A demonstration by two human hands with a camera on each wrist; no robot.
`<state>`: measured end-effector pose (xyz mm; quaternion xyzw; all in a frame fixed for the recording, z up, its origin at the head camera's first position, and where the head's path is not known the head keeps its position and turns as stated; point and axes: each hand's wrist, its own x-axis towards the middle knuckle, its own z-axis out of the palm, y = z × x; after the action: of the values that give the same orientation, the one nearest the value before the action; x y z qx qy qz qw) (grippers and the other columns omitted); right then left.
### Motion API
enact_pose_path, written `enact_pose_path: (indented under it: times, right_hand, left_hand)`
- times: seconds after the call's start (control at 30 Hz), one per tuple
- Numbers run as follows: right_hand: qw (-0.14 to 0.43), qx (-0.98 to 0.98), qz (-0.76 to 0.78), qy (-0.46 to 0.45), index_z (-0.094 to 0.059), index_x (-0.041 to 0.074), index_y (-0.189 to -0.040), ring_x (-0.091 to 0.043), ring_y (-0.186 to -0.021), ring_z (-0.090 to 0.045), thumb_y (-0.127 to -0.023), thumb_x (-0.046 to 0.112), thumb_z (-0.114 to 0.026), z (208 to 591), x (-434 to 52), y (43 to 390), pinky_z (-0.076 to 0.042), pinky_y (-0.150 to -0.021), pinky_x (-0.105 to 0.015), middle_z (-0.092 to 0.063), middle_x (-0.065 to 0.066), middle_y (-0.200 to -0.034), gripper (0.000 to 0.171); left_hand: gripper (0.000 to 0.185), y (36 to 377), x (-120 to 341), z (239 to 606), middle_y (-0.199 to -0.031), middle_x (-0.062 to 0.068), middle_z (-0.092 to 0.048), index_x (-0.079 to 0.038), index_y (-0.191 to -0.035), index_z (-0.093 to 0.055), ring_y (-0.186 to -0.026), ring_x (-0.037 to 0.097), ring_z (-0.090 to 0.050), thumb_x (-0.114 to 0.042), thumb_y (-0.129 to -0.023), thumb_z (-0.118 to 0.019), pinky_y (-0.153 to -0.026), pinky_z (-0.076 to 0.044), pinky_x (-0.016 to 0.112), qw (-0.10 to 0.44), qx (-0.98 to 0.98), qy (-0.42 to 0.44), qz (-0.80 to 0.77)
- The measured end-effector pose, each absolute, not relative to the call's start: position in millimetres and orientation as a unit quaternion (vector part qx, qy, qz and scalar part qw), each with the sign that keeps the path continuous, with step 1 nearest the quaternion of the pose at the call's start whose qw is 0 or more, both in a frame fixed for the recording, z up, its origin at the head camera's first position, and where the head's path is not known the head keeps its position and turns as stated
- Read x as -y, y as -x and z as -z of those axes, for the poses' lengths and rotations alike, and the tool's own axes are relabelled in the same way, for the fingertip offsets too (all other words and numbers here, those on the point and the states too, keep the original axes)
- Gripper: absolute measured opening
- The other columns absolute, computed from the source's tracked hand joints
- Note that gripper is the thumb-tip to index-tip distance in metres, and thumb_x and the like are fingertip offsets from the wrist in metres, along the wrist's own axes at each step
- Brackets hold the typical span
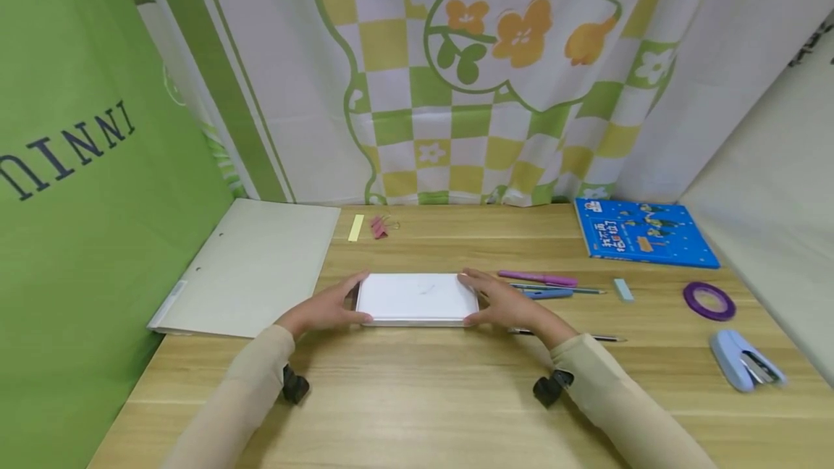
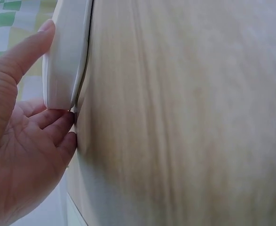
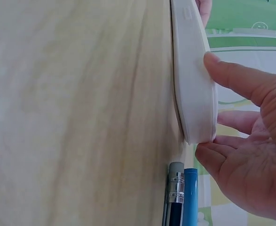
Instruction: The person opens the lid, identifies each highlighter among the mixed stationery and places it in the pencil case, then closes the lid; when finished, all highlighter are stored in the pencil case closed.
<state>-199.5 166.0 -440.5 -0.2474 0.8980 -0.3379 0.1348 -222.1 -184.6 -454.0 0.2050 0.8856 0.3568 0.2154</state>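
Observation:
A flat white rectangular box [image 1: 417,299] with rounded edges lies at the middle of the wooden table. My left hand [image 1: 331,304] holds its left end, thumb on the near side and fingers round the end. In the left wrist view, the fingertips of the left hand [image 2: 32,127] touch the end low by the tabletop. The right hand [image 1: 504,302] grips the opposite end in the same way. In the right wrist view, the thumb of the right hand [image 3: 250,122] presses the box's near side [image 3: 194,80]. What the box contains is hidden.
Right of the box lie a purple pen [image 1: 537,279], a blue utility knife [image 1: 547,294], pencils [image 1: 606,339] and an eraser [image 1: 622,290]. Farther right are purple tape [image 1: 709,301], a stapler [image 1: 746,362] and a blue book [image 1: 648,234]. A folder [image 1: 254,266], sticky notes [image 1: 355,228] and pink clips [image 1: 379,227] lie left.

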Motion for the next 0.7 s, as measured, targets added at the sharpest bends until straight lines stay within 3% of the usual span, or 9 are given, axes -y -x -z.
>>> enact_pose_path:
  times: [0.17,0.33,0.53,0.7]
  right_hand:
    - [0.13,-0.896,0.35,0.239,-0.031,0.0,-0.146,-0.043,-0.137,-0.022,-0.08,0.03,-0.076,437,-173,198,-0.022,-0.107,-0.057,-0.022,-0.025,-0.151,0.086]
    - [0.077,-0.912,0.336,0.224,-0.029,-0.001,-0.146,-0.047,-0.133,-0.027,-0.085,0.031,-0.071,419,-198,192,-0.025,-0.104,-0.061,-0.021,-0.028,-0.15,0.081]
    - [0.0,-0.95,0.268,0.158,-0.022,0.0,-0.149,-0.054,-0.131,-0.024,-0.091,0.043,-0.06,386,-241,183,-0.025,-0.099,-0.067,-0.011,-0.028,-0.153,0.081]
    - [-0.05,-0.971,0.203,0.119,-0.019,-0.004,-0.148,-0.055,-0.132,-0.018,-0.091,0.049,-0.057,373,-270,178,-0.023,-0.097,-0.07,-0.007,-0.028,-0.153,0.086]
  left_hand:
    - [0.102,221,186,449,-0.156,0.017,-0.013,-0.008,-0.152,-0.009,-0.141,0.035,-0.015,-0.045,-0.081,-0.071,-0.111,-0.016,0.051,0.217,-0.887,-0.21,-0.35]
    - [0.093,215,195,430,-0.153,0.024,-0.017,0.0,-0.15,-0.014,-0.139,0.041,-0.018,-0.047,-0.087,-0.064,-0.11,-0.019,0.055,0.186,-0.904,-0.23,-0.309]
    - [0.085,201,198,394,-0.147,0.026,-0.031,0.005,-0.145,-0.029,-0.135,0.042,-0.028,-0.05,-0.088,-0.06,-0.108,-0.024,0.054,0.051,-0.947,-0.239,-0.211]
    - [0.085,198,187,383,-0.144,0.022,-0.039,0.003,-0.144,-0.032,-0.131,0.038,-0.036,-0.053,-0.087,-0.06,-0.106,-0.028,0.053,-0.068,-0.957,-0.236,-0.157]
